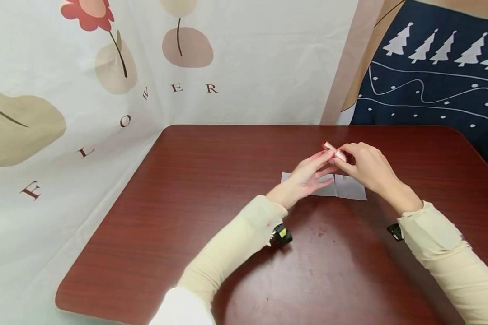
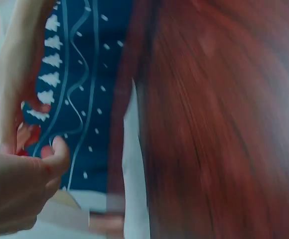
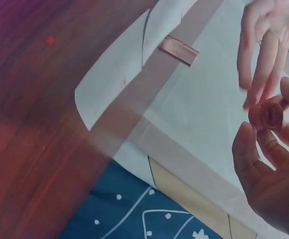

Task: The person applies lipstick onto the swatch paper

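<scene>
My right hand (image 1: 368, 164) pinches a small shiny pink-gold tube with a red end, which looks like a lipstick (image 1: 336, 152). Close beside it, my left hand (image 1: 305, 178) reaches in with fingers long and spread, the upper fingertip touching the tube's side. The right wrist view catches the tube's round end (image 3: 272, 116) among the right fingers, while the left fingers (image 3: 264, 69) extend down to it. Seen from the left wrist, both hands meet at the left edge and mostly hide the tube. Beneath the hands lie white paper sheets (image 1: 351, 187) on the table.
The dark red-brown table (image 1: 195, 189) has a rounded far edge against a white printed cloth (image 1: 268, 67). Navy tree-patterned fabric (image 1: 435, 85) hangs at right. A small rectangular pink-gold piece (image 3: 179, 50) appears by the paper in the right wrist view.
</scene>
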The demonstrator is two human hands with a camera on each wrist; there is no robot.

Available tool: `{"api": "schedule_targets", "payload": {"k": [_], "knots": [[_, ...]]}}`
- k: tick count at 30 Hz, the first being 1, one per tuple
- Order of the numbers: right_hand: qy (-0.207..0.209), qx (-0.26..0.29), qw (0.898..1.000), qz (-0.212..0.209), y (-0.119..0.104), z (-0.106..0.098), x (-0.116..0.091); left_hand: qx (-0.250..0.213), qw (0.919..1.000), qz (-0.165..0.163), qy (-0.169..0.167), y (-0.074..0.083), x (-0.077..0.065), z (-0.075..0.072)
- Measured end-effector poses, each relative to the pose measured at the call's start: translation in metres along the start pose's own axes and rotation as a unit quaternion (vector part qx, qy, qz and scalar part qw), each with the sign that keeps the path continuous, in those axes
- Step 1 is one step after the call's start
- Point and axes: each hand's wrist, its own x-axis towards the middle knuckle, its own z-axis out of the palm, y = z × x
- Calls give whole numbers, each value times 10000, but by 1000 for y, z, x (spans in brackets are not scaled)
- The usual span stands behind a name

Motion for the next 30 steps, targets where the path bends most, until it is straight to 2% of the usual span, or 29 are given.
{"api": "schedule_targets", "payload": {"k": [2, 6, 12, 14, 16, 20, 22, 27, 30], "knots": [[50, -31, 10000, -54, 0, -1, 0, -314, 9994, 145, 86, -8, 4, 6], [27, 65, 10000, -34, 3, -1, -2, -661, 9960, 474, 375, -17, 9, 11], [268, 899, 9944, 484, 9, 7, -8, -1101, 9892, 699, 663, -22, 12, 14], [253, 1283, 9882, 797, 9, 9, -10, -1157, 9875, 779, 733, -24, 13, 16], [49, 1654, 9798, 1126, 9, 9, -11, -1187, 9857, 883, 805, -24, 14, 18], [-373, 2476, 9543, 1630, 6, 7, -11, -1183, 9824, 1035, 1008, -25, 15, 21], [-417, 2675, 9479, 1681, 7, 7, -12, -1199, 9804, 1103, 1112, -25, 14, 23], [-389, 2702, 9471, 1687, 8, 12, -14, -1127, 9783, 1252, 1204, -26, 15, 24], [-632, 3069, 9337, 1732, 9, 15, -15, -1039, 9788, 1241, 1257, -28, 15, 23]]}}
